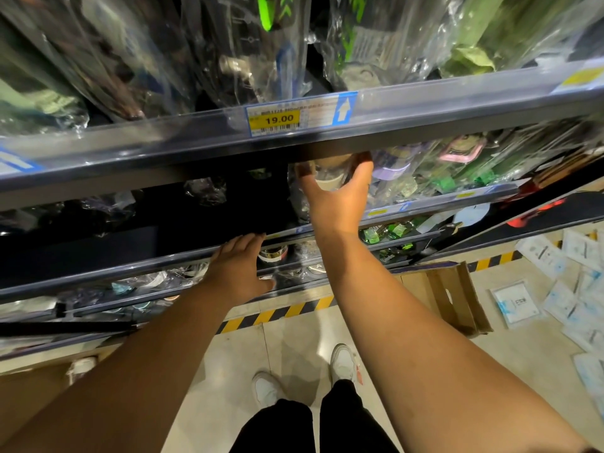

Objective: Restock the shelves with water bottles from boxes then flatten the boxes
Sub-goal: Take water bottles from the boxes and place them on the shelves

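Beneath the front rail of the upper shelf (425, 103), a water bottle (328, 179) in clear wrap is gripped by the right hand (338, 197). The thumb is set on the bottle's left side and the fingers are curled round its right side. The far end of the bottle is hidden behind the rail. The bottle is located at the front of the second shelf (425, 204), just left of a group of wrapped bottles (441, 165) standing there. The left part of that shelf is in deep shadow, and its contents cannot be made out. The left hand (237, 269) is held open and empty, with the fingers extended and the fingertips laid on the front rail of a lower shelf (130, 266). A yellow price label (274, 119) reading 19.00 is fitted to the upper rail, with a blue arrow marker just beside it. More bottles in clear wrap (147, 60) are stocked above that rail. On the floor, an open cardboard box (447, 295) with a hand-hole in one wall is positioned against the base of the shelving, beside a yellow-and-black striped strip (277, 313). White packets (555, 289) are scattered on the floor to the right of the box. A second piece of cardboard (29, 403) is visible at the lower left. White shoes (343, 361) are seen below the arms.
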